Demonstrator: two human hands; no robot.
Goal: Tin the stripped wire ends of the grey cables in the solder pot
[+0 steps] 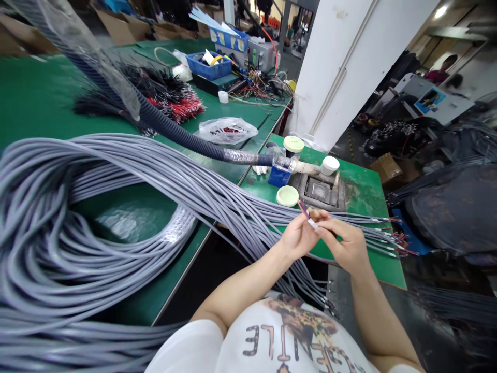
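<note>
My left hand (298, 235) and my right hand (347, 243) meet in front of me, above the near edge of a small green bench (365, 189). Between their pinched fingertips sits a small white connector (312, 224) with thin red and dark wires (303, 208) sticking up from it. A thick bundle of grey cables (116, 171) coils over the big green table on my left and runs under my hands, its stripped ends (392, 238) fanned out to the right.
A metal fixture (320, 190) with round pale caps (288, 196) stands on the small bench, fed by a black corrugated hose (171, 127). Farther back lie black and red wire bundles (171, 96), a plastic bag (227, 129) and blue bins (209, 65). Another person sits far right.
</note>
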